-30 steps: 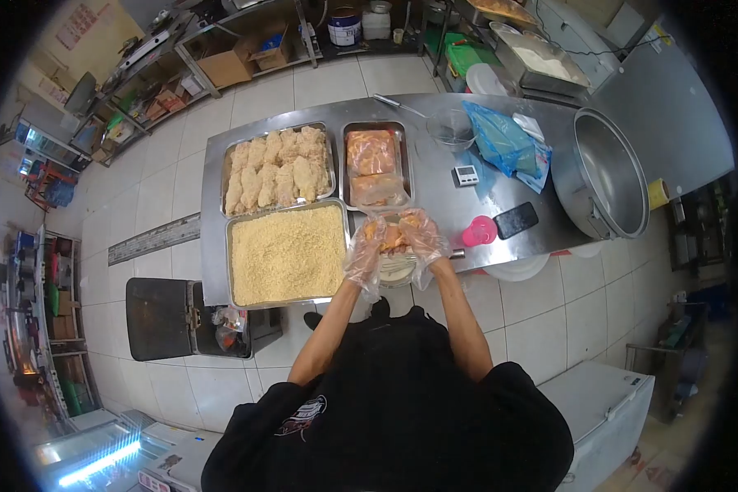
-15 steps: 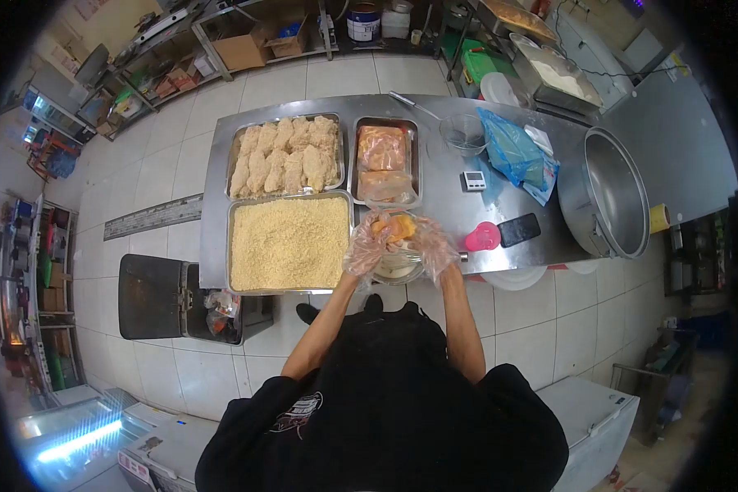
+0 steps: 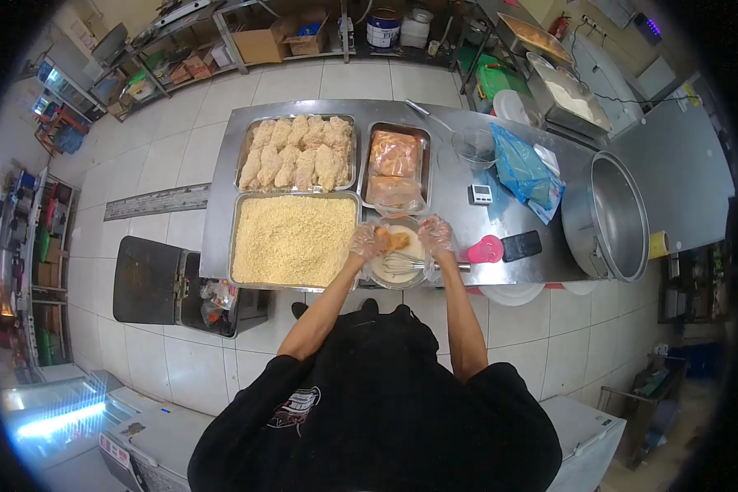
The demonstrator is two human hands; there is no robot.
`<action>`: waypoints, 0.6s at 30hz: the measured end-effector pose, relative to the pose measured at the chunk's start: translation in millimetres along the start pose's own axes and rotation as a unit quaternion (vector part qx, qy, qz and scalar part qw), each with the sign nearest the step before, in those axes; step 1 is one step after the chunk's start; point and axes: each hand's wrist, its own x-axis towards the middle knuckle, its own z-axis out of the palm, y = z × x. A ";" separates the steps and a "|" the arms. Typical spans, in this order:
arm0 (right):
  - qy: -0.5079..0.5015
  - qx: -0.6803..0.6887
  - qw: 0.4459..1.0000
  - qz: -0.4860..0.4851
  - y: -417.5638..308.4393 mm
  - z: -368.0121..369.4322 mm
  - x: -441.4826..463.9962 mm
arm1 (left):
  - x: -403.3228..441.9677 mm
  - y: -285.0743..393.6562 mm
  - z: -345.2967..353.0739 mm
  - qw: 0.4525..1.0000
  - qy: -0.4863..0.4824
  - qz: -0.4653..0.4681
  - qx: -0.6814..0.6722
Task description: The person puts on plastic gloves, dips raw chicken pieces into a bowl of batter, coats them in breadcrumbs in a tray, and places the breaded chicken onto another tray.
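Observation:
A steel bowl point(image 3: 402, 284) of white batter stands at the table's near edge, with a whisk point(image 3: 402, 263) lying in it. Over the batter is an orange piece of marinated meat point(image 3: 396, 240), held at its left side by my left hand point(image 3: 367, 240). My right hand point(image 3: 437, 235), apart from the meat, hovers by the bowl's right rim with its fingers loosely apart. Both hands wear clear plastic gloves. Left of the bowl lies a tray of yellow crumbs point(image 3: 295, 238). Behind the bowl, a smaller tray point(image 3: 425, 156) holds bagged orange meat point(image 3: 395, 156).
A tray of crumb-coated pieces point(image 3: 295, 156) sits at the back left. To the right are a timer point(image 3: 480, 194), pink cup point(image 3: 485, 249), phone point(image 3: 521, 246), strainer point(image 3: 473, 148), blue bag point(image 3: 523, 168) and large pot point(image 3: 607, 213). An open bin point(image 3: 221, 312) stands below left.
My hands have moved apart. The right hand has come away from the meat, while the left keeps it over the batter. The whisk and batter show more now. The whole view has shifted slightly.

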 end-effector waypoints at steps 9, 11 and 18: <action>-0.108 0.055 0.971 -0.207 -98.2 8.0 -37.4 | -22.8 57.1 -46.3 0.977 0.014 0.167 -0.131; -0.113 0.039 0.973 -0.200 -125.8 12.6 -45.6 | -22.8 67.0 -49.4 0.947 0.009 0.259 -0.189; -0.109 -0.218 0.957 -0.155 -94.5 25.5 -21.9 | -25.0 54.5 -48.3 0.969 0.040 0.082 -0.230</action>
